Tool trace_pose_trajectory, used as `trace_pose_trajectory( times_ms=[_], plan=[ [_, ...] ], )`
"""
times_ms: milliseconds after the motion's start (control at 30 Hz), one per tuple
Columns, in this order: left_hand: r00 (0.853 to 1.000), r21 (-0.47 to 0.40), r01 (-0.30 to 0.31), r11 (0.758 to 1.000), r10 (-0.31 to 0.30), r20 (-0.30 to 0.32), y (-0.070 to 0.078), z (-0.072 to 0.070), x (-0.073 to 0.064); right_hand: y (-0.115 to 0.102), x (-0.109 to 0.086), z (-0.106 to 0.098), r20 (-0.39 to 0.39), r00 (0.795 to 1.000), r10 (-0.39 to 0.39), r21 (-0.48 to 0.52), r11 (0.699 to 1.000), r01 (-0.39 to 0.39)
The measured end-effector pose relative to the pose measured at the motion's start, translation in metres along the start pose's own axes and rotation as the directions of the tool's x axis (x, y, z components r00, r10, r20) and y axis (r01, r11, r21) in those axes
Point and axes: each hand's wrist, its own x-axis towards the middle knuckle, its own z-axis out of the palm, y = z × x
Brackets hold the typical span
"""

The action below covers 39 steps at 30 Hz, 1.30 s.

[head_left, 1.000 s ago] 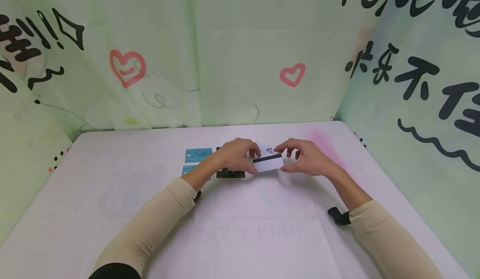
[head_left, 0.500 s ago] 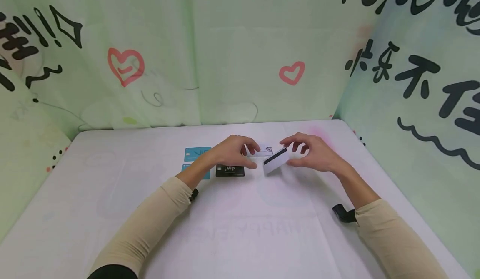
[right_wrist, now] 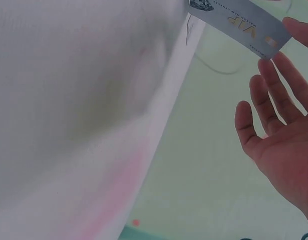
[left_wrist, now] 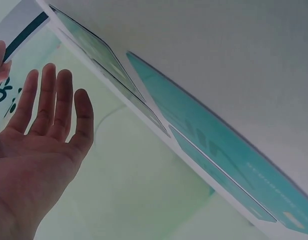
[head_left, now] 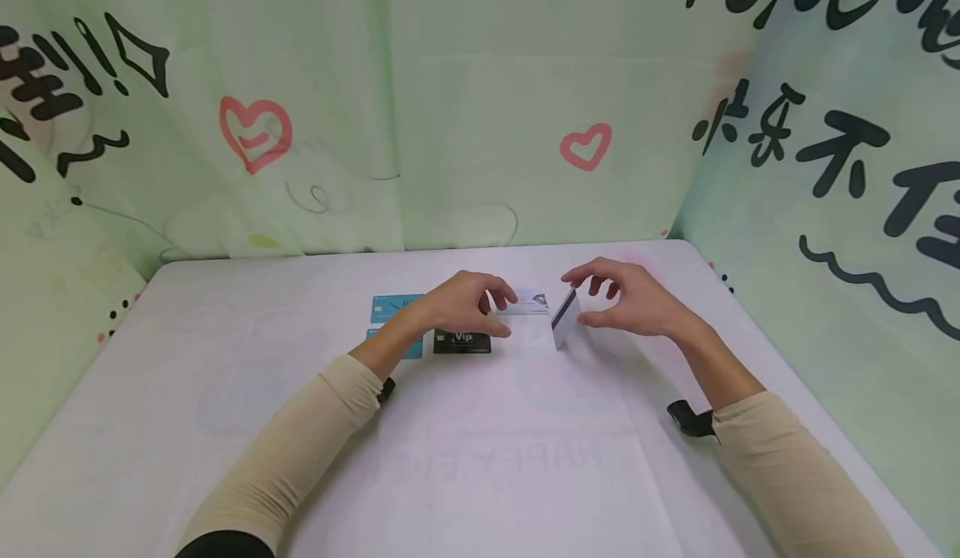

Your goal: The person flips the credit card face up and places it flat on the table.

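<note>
My right hand [head_left: 630,301] pinches a white card [head_left: 565,323] by its edge, thumb on one corner and a finger on another. The card stands tilted, its black stripe facing left; gold VIP lettering shows on its other face in the right wrist view. To its left, my left hand [head_left: 463,304] holds nothing, its fingers loosely bent in the left wrist view. Beneath that hand lies a black VIP card [head_left: 463,345], with another dark card mostly hidden. A second white card [head_left: 529,303] lies flat between the hands.
Two blue cards lie left of the black ones, a far one [head_left: 392,307] and a near one [head_left: 412,351], partly behind the left wrist. A white cloth covers the table [head_left: 465,458]. A pale green curtain [head_left: 465,125] hangs behind the far edge.
The left hand has let go of the white card and drawn slightly left. The right hand has carried the card to the right and turned it more edge-on, uncovering the flat white card.
</note>
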Motion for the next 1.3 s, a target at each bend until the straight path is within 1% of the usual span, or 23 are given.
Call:
trace_pose_trajectory(
  times_ms=[100, 233, 400, 600, 767, 967, 1167, 1300],
  plan=[
    [1.000, -0.001, -0.004, 1.000, 0.004, 0.002, 0.000, -0.001, 0.000, -0.002, 0.001, 0.001, 0.005, 1.000, 0.000, -0.004, 1.000, 0.000],
    [1.000, -0.005, -0.003, 1.000, 0.003, 0.005, -0.001, -0.002, -0.001, -0.002, 0.003, 0.005, 0.017, 1.000, 0.007, 0.022, 1.000, -0.007],
    [1.000, -0.014, 0.002, 1.000, -0.002, 0.001, -0.003, -0.002, -0.003, 0.002, 0.002, 0.010, 0.030, 0.999, 0.034, 0.051, 0.998, -0.036],
    [1.000, -0.005, 0.006, 1.000, -0.006, 0.006, -0.004, -0.002, -0.005, 0.006, 0.003, 0.019, 0.058, 0.997, 0.059, 0.057, 0.996, -0.062],
    [1.000, 0.001, 0.003, 1.000, -0.003, 0.002, -0.004, -0.002, -0.006, 0.004, 0.006, 0.025, 0.071, 0.995, 0.072, 0.044, 0.996, -0.075],
    [1.000, -0.001, 0.010, 1.000, -0.010, -0.001, -0.004, -0.003, -0.006, 0.003, 0.005, 0.030, 0.111, 0.990, 0.087, -0.005, 0.996, -0.087],
    [1.000, -0.002, 0.007, 1.000, -0.007, 0.001, -0.003, -0.004, -0.007, 0.003, 0.006, 0.033, 0.135, 0.987, 0.085, -0.012, 0.996, -0.084],
    [1.000, -0.006, 0.003, 1.000, -0.003, 0.001, -0.003, -0.004, -0.008, 0.004, 0.006, 0.035, 0.140, 0.985, 0.101, -0.032, 0.995, -0.097]
  ],
)
